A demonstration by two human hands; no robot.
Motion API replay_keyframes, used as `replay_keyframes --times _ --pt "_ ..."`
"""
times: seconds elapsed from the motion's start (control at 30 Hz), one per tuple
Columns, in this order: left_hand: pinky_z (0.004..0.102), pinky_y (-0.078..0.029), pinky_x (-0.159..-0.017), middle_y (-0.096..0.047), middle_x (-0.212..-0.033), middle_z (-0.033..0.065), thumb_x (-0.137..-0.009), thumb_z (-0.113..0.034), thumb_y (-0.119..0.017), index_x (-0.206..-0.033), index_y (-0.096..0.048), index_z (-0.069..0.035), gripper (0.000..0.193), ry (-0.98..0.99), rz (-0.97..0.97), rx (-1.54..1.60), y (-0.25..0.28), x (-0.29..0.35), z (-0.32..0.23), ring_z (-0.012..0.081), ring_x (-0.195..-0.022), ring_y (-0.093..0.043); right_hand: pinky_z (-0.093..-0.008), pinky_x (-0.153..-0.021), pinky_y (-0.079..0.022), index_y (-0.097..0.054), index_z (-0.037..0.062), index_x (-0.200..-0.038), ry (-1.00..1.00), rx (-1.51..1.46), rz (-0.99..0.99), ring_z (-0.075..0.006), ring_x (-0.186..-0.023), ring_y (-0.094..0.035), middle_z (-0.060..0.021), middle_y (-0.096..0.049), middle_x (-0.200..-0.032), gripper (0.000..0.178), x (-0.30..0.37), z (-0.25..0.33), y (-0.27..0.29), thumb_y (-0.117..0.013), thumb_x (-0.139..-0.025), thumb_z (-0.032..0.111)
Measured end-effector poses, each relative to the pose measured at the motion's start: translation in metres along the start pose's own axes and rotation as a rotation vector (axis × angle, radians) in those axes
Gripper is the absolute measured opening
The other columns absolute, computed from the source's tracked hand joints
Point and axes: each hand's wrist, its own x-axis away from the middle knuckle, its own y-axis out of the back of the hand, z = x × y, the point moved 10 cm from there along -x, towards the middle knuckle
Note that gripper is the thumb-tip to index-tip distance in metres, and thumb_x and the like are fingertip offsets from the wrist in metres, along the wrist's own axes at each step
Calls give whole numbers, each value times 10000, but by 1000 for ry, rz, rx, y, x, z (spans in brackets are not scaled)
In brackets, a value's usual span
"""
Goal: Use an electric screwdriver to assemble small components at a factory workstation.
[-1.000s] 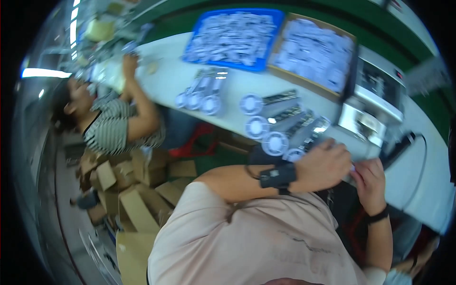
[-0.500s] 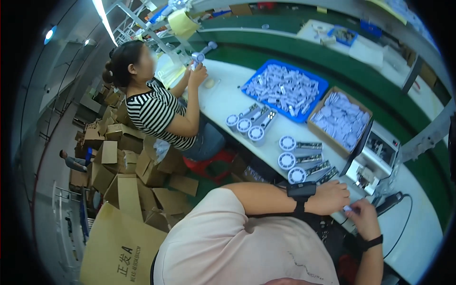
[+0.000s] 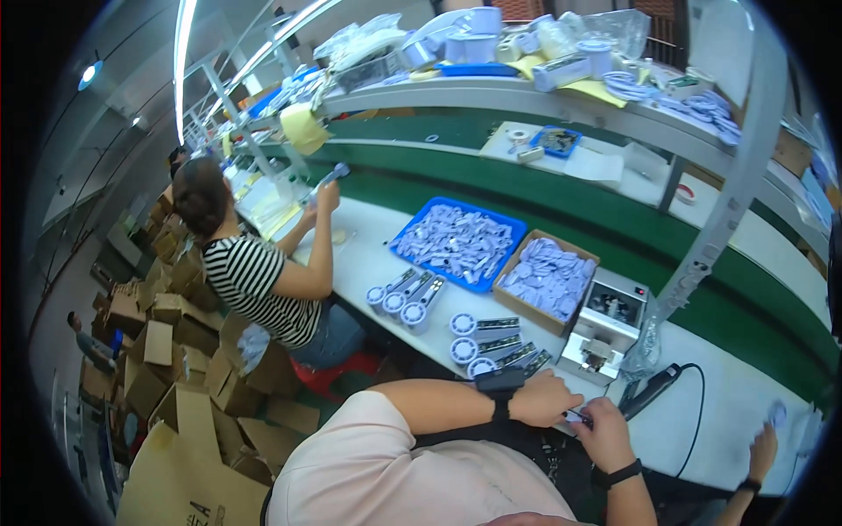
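Observation:
My left hand (image 3: 539, 401), with a dark band on its wrist, is closed at the table's near edge with its fingers curled. Against it, my right hand (image 3: 607, 431) pinches a small pale-violet part (image 3: 576, 417) with a dark section. Both hands meet at this part, and the fingers hide most of it. Just beyond my left hand lie several pale-violet round-headed devices (image 3: 464, 351) with circuit boards showing in their handles. A small silver machine (image 3: 603, 329) stands beyond my hands, and a black corded tool (image 3: 651, 392) lies to the right of them.
A blue tray (image 3: 456, 241) of small violet parts and a cardboard box (image 3: 545, 279) of violet pieces stand farther back. A co-worker in stripes (image 3: 263, 272) sits at left. Another person's hand (image 3: 761, 451) is at far right. Open cartons (image 3: 189, 324) crowd the floor.
My view has tilted up, so the shelf's load and the person's hand at far right now show. My hands stay together at the small part, whose dark section now shows.

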Motion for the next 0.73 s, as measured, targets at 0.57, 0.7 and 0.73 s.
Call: replay_keyframes --times 0.57,0.7,0.73 --pt "520 -507 -936 -689 -1060 190 -868 -173 -743 -1184 -680 -38 349 -144 -134 323 -2 -10 8 421 -1040 -646 -500 -948 -470 -719 68 -1128 -37 4 32 -375 -1051 -651 -152 -725 -1074 335 4 -19 1 -782 -831 210" --pt "511 -495 -972 -677 -1165 208 -817 -132 -759 -1229 -666 -30 435 -188 -165 101 10 -4 -12 423 -1118 -624 -497 -924 -466 -691 87 -1187 2 61 5 -351 -1053 -642 -139 -715 -1060 399 2 -17 0 -771 -810 188" --pt "502 -474 -1036 -673 -1205 204 -818 -169 -766 -1255 -656 -39 468 -172 -87 68 0 -9 -8 414 -1188 -613 -486 -928 -466 -684 94 -1206 -6 81 23 -343 -1077 -636 -134 -716 -1080 419 5 -20 -8 -776 -808 192"
